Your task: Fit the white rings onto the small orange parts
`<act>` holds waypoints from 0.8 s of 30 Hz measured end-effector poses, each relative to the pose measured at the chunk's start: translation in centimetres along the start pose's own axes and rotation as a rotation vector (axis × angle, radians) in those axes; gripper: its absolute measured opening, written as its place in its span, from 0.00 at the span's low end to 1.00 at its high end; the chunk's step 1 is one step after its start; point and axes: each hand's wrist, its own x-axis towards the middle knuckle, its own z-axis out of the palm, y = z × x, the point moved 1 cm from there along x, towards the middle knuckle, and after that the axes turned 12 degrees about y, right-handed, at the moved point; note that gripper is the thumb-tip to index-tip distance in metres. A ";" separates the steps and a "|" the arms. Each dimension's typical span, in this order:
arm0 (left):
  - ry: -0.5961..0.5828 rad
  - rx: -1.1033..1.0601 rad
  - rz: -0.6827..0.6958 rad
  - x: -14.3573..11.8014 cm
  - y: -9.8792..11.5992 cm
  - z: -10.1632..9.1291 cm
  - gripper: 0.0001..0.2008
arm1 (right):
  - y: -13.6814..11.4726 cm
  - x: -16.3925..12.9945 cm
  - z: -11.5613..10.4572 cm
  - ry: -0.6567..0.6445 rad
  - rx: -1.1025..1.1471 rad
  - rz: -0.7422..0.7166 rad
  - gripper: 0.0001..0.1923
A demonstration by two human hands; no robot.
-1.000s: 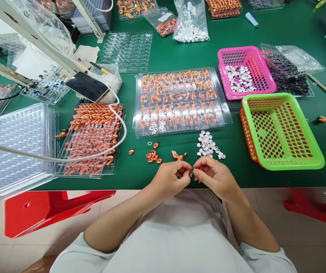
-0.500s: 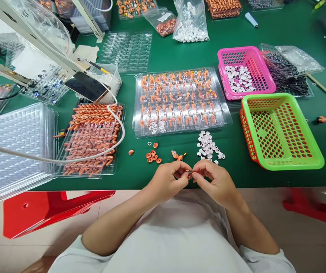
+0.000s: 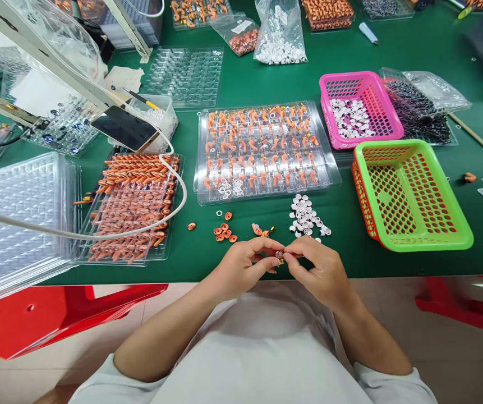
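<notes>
Near the table's front edge, a small orange part (image 3: 280,255) with a round greyish face sits between my two hands. My left hand (image 3: 247,268) pinches it between thumb and fingers. From the other side, my right hand (image 3: 320,265) has its thumb and forefinger closed at the part's edge; fingertips cover much of it. Just beyond the hands lie loose orange curved pieces (image 3: 260,230) with a yellow-and-black tip. A pile of white discs (image 3: 306,216) is to their right. Several orange cup-shaped pieces (image 3: 223,230) and a white ring (image 3: 219,213) are to the left.
A clear tray (image 3: 266,193) of orange curved parts lies ahead. Another loaded tray (image 3: 129,210) and stacked clear trays (image 3: 18,207) stand left, with a white cable (image 3: 110,238) across them. A green basket (image 3: 455,235) and a pink basket (image 3: 384,101) stand right.
The part between my fingers has turned, so its round greyish face now shows. My hands stay nearly in place, and the whole view has shifted slightly.
</notes>
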 end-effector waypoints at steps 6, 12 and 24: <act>0.021 0.062 0.103 -0.1 -0.4 -0.3 0.11 | -0.1 0.2 -0.2 0.007 0.006 -0.068 0.07; -0.006 0.132 0.288 0.1 -0.8 -0.8 0.12 | -0.2 0.5 -0.6 -0.045 0.008 -0.083 0.06; -0.146 -0.218 0.233 0.9 -1.8 -1.2 0.12 | -0.7 0.2 -0.4 -0.076 0.172 -0.150 0.07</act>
